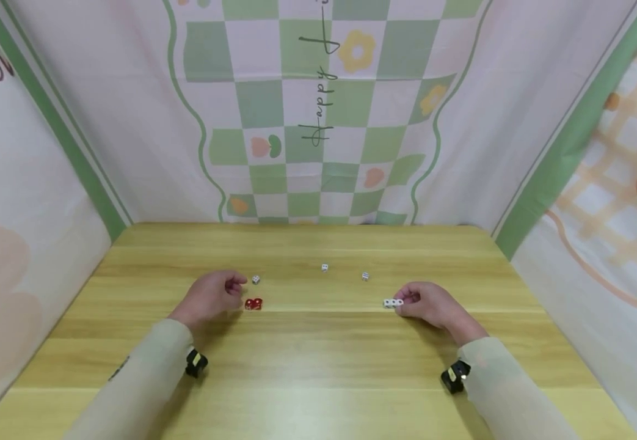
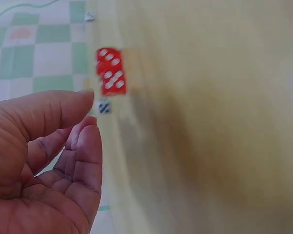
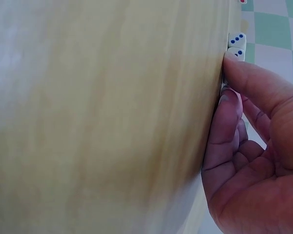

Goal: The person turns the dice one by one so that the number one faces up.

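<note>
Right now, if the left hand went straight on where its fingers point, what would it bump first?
Probably the nearest white die, just ahead of the left hand. The red dice look about as close, though, and depth is unclear, so they might come first.

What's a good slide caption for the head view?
Left hand beside two red dice, right hand pinching one end of a row of three white dice, at a wooden table.

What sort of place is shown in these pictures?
Probably an indoor booth arranged for filming: a wood-grained table, printed fabric hangings on three sides, and a black device, apparently a camera, at each wrist.
</note>
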A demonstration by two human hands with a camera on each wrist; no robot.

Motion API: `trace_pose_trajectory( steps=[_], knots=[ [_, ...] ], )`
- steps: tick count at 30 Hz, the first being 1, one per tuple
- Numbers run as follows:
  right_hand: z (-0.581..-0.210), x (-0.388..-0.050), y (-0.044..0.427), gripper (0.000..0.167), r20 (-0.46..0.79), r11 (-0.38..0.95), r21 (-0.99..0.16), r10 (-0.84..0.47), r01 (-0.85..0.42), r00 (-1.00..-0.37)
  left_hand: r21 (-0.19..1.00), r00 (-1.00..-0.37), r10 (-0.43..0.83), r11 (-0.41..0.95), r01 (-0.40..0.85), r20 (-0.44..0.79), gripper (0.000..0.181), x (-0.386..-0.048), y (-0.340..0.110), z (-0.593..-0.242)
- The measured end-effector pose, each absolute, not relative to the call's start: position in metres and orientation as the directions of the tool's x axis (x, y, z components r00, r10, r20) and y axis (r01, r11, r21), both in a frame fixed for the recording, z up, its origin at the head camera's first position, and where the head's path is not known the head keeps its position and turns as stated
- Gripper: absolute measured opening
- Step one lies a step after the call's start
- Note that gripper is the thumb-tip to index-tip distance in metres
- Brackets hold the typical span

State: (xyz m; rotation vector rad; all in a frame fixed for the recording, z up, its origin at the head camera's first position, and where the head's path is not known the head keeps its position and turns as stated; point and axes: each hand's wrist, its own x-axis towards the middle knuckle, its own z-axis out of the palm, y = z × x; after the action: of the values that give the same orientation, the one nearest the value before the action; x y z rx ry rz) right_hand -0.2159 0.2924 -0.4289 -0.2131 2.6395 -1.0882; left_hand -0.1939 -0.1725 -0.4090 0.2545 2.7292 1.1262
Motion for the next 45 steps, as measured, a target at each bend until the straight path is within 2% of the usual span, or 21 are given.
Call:
trace_pose_trajectory(
  steps=[6,12,22,33,45],
  knots=[
    [-0.428,-0.216,0.292,0.017,-0.193,0.701,-0.712,-0.239,-0.032,-0.952,0.644,-0.973,0.222,0.753,0.132,-0.059,0.040,-0.208,-0.177,-0.404],
    [-0.430,-0.216,0.292,0.015,-0.187,0.699,-0.714,-0.239,-0.036,-0.953,0.576,-0.961,0.276,0.787,0.221,-0.009,0.042,-0.226,-0.173,-0.408],
    [-0.431,-0.215,0.292,0.015,-0.198,0.699,-0.715,-0.231,-0.021,-0.953,0.519,-0.935,0.345,0.816,0.254,-0.084,0.045,-0.238,-0.161,-0.409],
    [-0.429,-0.214,0.293,0.018,-0.181,0.712,-0.701,-0.239,-0.045,-0.954,0.464,-0.906,0.417,0.818,0.339,-0.074,0.031,-0.244,-0.156,-0.415],
    [-0.431,-0.215,0.292,0.014,-0.200,0.711,-0.703,-0.224,-0.020,-0.954,0.442,-0.917,0.397,0.830,0.342,-0.036,0.018,-0.242,-0.156,-0.419]
  ],
)
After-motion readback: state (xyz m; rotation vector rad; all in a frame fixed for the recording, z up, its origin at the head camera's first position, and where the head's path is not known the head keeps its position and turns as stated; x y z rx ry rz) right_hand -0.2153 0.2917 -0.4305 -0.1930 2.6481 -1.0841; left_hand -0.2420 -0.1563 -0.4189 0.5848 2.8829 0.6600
